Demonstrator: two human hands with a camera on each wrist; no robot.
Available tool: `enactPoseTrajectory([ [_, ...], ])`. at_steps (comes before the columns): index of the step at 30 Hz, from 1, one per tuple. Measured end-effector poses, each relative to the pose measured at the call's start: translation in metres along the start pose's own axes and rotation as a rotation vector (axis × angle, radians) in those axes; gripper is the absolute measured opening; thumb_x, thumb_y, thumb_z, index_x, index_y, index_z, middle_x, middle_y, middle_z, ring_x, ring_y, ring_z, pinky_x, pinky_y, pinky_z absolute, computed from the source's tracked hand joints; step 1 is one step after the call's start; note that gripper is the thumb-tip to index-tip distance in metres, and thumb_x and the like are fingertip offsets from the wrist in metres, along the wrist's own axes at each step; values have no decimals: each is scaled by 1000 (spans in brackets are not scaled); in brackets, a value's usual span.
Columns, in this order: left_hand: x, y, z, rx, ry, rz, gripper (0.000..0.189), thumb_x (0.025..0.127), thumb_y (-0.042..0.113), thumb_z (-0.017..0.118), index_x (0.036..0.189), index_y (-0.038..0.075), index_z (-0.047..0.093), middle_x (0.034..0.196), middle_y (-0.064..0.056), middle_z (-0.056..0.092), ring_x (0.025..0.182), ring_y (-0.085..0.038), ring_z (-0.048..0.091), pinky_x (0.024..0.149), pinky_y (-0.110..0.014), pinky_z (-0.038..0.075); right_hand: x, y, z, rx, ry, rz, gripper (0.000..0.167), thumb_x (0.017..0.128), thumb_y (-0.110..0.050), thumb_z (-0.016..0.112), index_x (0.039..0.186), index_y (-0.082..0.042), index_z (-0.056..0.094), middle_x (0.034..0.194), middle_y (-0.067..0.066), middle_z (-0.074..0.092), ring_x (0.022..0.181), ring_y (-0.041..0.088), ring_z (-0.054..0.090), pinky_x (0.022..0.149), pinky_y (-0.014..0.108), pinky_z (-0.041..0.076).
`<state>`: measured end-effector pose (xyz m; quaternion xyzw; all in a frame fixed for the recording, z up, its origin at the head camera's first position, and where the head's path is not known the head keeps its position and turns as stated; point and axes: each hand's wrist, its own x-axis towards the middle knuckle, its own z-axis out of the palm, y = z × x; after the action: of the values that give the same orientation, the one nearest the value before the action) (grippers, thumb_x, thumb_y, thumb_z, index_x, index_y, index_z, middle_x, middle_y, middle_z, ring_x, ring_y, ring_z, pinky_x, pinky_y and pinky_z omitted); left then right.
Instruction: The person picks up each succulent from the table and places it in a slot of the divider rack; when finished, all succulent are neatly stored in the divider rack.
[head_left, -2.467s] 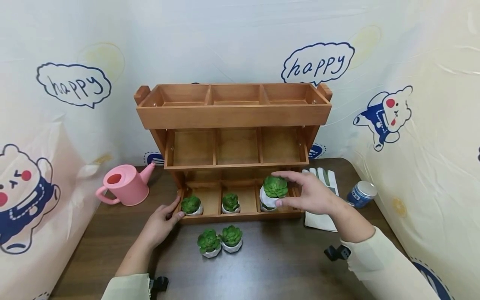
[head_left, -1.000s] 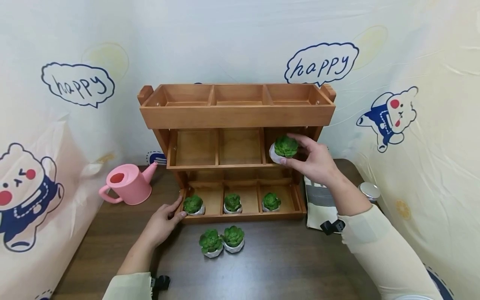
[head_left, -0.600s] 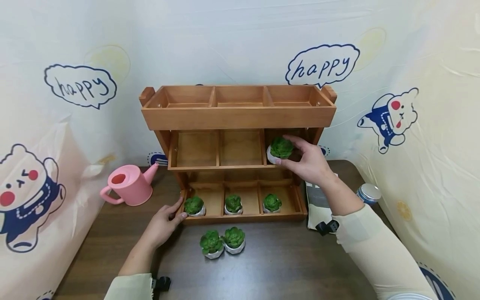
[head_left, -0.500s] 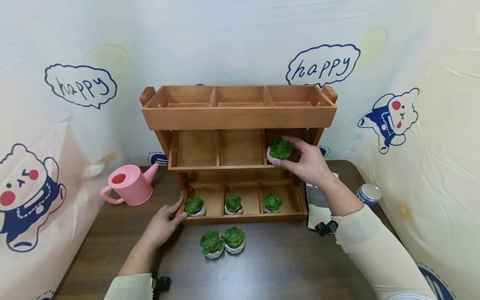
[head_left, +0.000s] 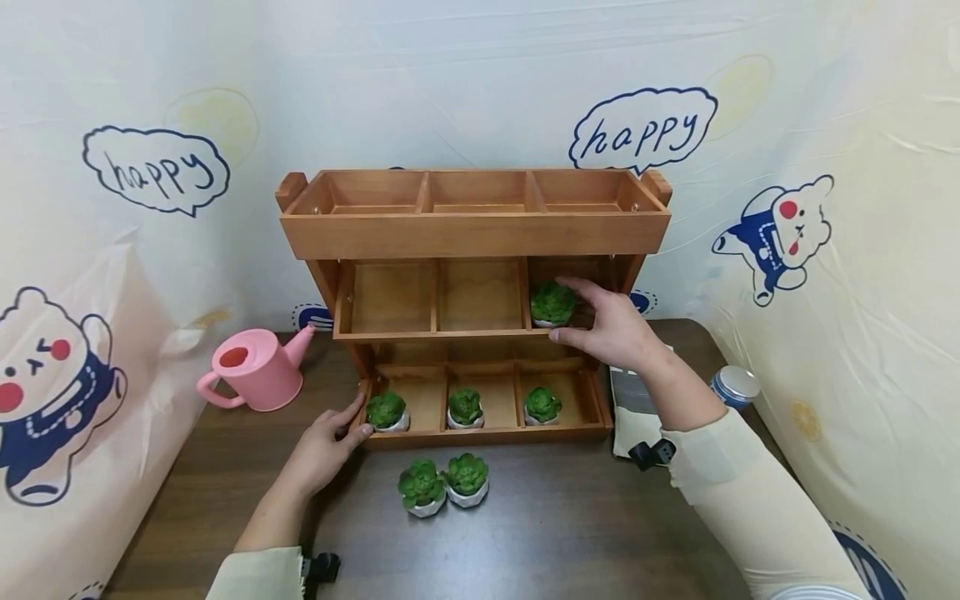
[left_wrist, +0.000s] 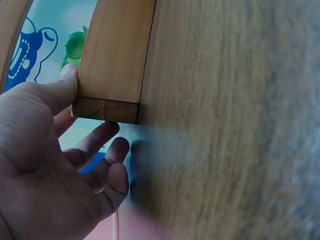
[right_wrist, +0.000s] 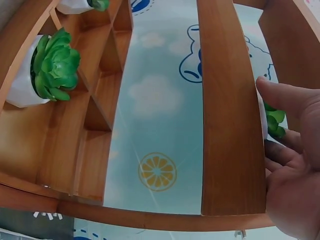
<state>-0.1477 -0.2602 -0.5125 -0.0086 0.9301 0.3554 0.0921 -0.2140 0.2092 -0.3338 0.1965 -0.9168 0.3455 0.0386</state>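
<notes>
A three-tier wooden shelf rack with divided compartments stands on the table. My left hand holds the lower tier's left front corner; in the left wrist view the thumb lies against the board and other fingers bend beside its end. My right hand spans a potted succulent in the middle tier's right compartment, fingers behind its leaves, thumb at the front board. That board hides most of its white pot in the right wrist view. The lower tier holds three smaller succulents, one per compartment, including the right one.
Two more potted succulents stand side by side on the table before the rack. A pink watering can stands to the left. Gloves and a blue jar with a silver lid lie to the right. A printed curtain hangs behind.
The right hand has carried the succulent up from the lower tier and lowered it into the middle tier's right compartment, shifting slightly left. The left hand stays at the corner.
</notes>
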Motion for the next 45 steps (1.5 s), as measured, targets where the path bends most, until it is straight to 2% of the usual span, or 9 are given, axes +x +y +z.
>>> enactPoseTrajectory([
  [12, -1, 1, 0, -7, -9, -16, 75, 98, 62, 60, 162, 31, 36, 117, -10, 57, 104, -30, 55, 90, -50, 49, -7, 2, 1, 91, 42, 7, 77, 91, -27, 82, 157, -13, 44, 155, 11, 50, 127, 37, 60, 103, 53, 50],
  [22, 0, 1, -1, -2, -5, -6, 74, 98, 62, 60, 161, 30, 36, 111, -10, 56, 96, -28, 54, 82, -42, 45, -14, 5, 2, 193, 81, 18, 73, 92, -23, 81, 156, -15, 46, 153, 11, 53, 125, 34, 62, 101, 50, 52],
  [29, 0, 1, 0, 3, -2, -2, 74, 99, 61, 59, 162, 30, 37, 111, -9, 56, 96, -27, 53, 81, -42, 44, -21, 3, 3, 221, 111, 18, 71, 92, -23, 82, 154, -15, 48, 149, 11, 56, 125, 31, 62, 102, 49, 52],
  [39, 1, 0, -1, 3, -6, -7, 73, 99, 60, 59, 162, 31, 36, 113, -10, 56, 97, -28, 54, 84, -43, 45, -31, 2, 7, 326, 213, -81, 61, 92, -14, 81, 147, -9, 55, 144, 10, 61, 126, 28, 62, 105, 45, 49],
  [45, 1, 1, -1, 2, -12, -4, 73, 99, 60, 59, 162, 30, 35, 112, -10, 56, 97, -28, 54, 83, -43, 45, -38, 3, 9, 356, 271, -129, 56, 91, -6, 81, 142, -6, 59, 136, 12, 65, 119, 29, 64, 102, 38, 52],
])
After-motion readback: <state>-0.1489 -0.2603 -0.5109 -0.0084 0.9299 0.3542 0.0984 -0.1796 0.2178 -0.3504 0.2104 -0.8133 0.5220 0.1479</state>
